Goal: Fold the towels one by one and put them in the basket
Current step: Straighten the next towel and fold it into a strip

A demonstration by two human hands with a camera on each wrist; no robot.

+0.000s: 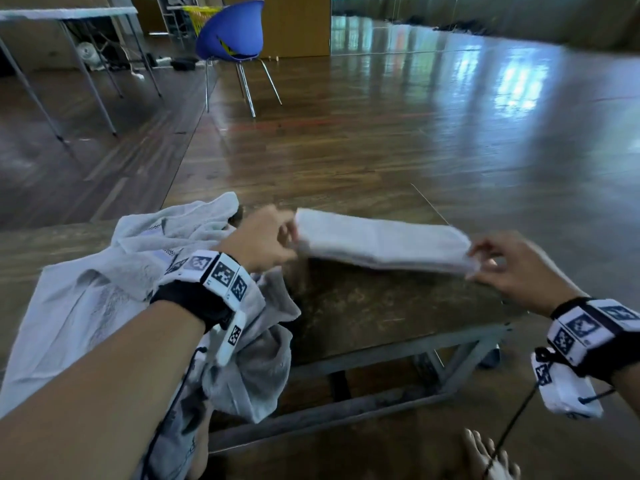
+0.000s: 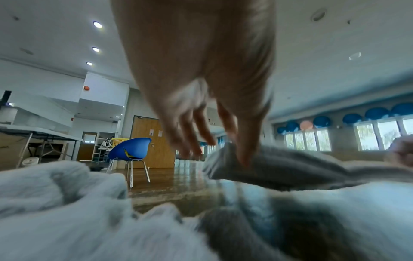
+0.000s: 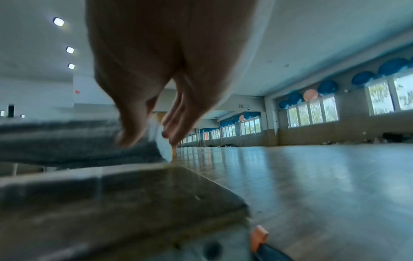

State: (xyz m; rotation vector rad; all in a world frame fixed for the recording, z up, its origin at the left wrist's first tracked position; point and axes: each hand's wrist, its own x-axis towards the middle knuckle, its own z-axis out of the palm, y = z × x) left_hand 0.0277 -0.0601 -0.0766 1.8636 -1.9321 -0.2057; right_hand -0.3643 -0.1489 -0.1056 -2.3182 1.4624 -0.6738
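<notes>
A folded white towel (image 1: pixel 382 242) hangs stretched a little above the low wooden table (image 1: pixel 367 313). My left hand (image 1: pixel 273 237) pinches its left end, and in the left wrist view the thumb presses the towel (image 2: pixel 279 167) against the fingers. My right hand (image 1: pixel 491 261) pinches the right end, seen as a grey fold (image 3: pixel 78 141) in the right wrist view. A heap of loose pale towels (image 1: pixel 138 289) lies under my left forearm and spills over the table's near left edge. No basket shows in any view.
A blue chair (image 1: pixel 232 32) stands on the wooden floor (image 1: pixel 433 133) beyond the table. A folding table (image 1: pixel 65 15) is at the far left. The table's metal frame (image 1: pixel 398 351) faces me, and a bare foot (image 1: pixel 485 455) shows at the bottom right.
</notes>
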